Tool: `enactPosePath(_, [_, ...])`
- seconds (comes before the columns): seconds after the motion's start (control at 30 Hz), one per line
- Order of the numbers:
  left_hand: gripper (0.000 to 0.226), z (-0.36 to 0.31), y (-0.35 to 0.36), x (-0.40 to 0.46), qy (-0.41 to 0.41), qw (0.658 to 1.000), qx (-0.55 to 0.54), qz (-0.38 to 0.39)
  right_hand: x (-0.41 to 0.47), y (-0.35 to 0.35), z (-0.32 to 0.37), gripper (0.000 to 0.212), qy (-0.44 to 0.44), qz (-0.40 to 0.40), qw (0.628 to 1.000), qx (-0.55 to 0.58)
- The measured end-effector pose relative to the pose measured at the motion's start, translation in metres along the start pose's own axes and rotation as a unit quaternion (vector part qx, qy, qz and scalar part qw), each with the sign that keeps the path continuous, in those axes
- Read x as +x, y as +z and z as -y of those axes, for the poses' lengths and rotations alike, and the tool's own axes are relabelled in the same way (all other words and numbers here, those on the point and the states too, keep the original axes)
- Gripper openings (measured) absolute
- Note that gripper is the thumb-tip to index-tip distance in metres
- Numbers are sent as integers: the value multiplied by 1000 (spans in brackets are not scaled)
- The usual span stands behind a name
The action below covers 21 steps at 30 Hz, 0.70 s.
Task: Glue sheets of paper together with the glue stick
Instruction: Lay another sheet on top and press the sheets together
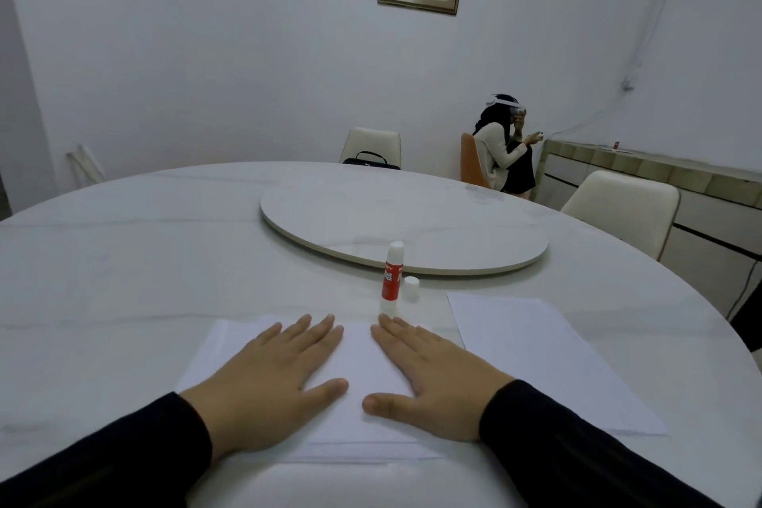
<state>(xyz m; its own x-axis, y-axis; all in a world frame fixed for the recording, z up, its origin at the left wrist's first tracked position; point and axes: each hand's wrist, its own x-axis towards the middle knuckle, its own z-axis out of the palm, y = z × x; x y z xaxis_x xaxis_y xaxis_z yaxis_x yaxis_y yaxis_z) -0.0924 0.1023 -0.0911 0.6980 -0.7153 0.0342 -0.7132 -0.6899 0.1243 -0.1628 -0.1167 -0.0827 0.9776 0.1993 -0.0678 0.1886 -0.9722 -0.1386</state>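
I am pressing my left hand (268, 379) flat on the sheets of paper (354, 367) lying in front of me on the round white table (123, 260), fingers straight and slightly spread, thumb pointing inward; it is gripping nothing. The sheets are lying stacked, their lower edges slightly offset near the table's edge. Beside it, my right hand (433, 379) is lying flat on the same stack in the same way, fingers straight and together, thumb pointing toward the other thumb, the two thumbs near each other but apart; it too is holding nothing. Both my sleeves are dark.

Just beyond my right fingertips the glue stick (391, 280) is standing upright on the table, red label, white glue exposed at the top. Its white cap (411, 290) is standing just beside it on the right. Behind them the round turntable (453, 227) is sitting in the middle of the table.

Further right, a separate sheet (548, 355) is lying flat on the table, apart from the stack. In the far right corner a person (505, 144) is sitting on an orange chair.
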Motion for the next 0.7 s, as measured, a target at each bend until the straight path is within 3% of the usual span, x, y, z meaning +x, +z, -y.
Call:
enactPosePath(0.33, [77,2,3,-4,-36,999,0,-10,-8,1,1,111,42,-7,999,7])
enactPosePath(0.7, [113,9,-7,-20,-64,997,-29,15,-19,1,-1,113,73,8,997,10])
